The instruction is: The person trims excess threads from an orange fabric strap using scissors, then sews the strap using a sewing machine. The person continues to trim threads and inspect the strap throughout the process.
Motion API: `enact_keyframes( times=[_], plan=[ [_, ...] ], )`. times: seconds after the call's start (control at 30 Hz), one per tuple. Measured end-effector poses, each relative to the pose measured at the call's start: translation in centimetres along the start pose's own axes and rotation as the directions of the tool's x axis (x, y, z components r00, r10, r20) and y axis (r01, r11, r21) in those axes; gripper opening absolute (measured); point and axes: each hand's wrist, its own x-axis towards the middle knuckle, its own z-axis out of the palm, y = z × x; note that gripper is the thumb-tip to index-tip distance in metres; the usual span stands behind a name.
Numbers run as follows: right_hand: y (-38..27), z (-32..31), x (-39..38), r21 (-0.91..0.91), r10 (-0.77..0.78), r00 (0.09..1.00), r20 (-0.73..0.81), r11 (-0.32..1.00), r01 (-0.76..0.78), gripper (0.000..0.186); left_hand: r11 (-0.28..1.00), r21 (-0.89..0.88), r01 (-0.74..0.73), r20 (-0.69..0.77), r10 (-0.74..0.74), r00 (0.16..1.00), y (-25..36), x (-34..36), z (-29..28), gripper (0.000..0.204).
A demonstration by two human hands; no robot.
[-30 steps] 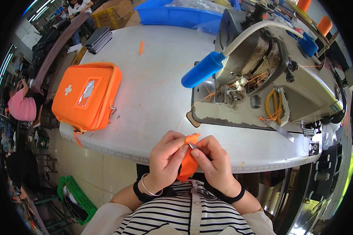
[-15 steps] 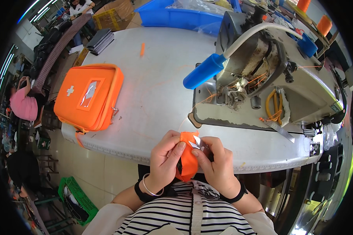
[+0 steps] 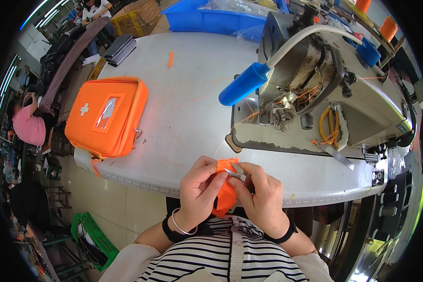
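An orange fabric piece (image 3: 226, 195) hangs between my hands just in front of the table's near edge. My left hand (image 3: 199, 188) pinches its upper left side between thumb and fingers. In my right hand (image 3: 259, 192) is a pair of small metal thread snips (image 3: 236, 173), its blades lying across the top of the fabric. Most of the snips' body is hidden by my right fingers. A thin orange thread (image 3: 221, 144) runs from near the fabric up to the sewing machine (image 3: 315, 89).
On the table (image 3: 183, 117), an orange first-aid case (image 3: 103, 117) with a white cross stands left. Orange-handled pliers (image 3: 332, 124) lie on the machine bed. Behind are a blue bin (image 3: 192, 19) and a dark stack (image 3: 120, 49). A green basket (image 3: 94, 242) stands on the floor.
The snips' blades have turned and sit lower and flatter across the fabric's top, which looks more folded. Both hands stay in nearly the same place.
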Motion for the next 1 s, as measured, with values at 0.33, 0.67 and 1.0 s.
enact_keyframes(
  times=[0.33,0.67,1.0],
  plan=[
    [-0.1,0.2,-0.1,-0.03,-0.011,1.0,-0.021,0.999,0.011,0.033,0.991,0.126,-0.037,0.013,0.036,0.999,0.2,-0.1,-0.3,0.018],
    [0.0,0.3,-0.4,-0.12,-0.177,0.983,0.036,0.976,0.18,0.044,0.967,0.24,-0.086,0.018,0.084,0.996,0.9,-0.2,-0.2,0.019],
    [1.1,1.7,-0.9,0.135,-0.131,0.99,-0.049,0.981,0.136,0.042,0.991,0.131,-0.04,0.01,0.039,0.999,0.3,-0.3,-0.3,0.016]
  ],
)
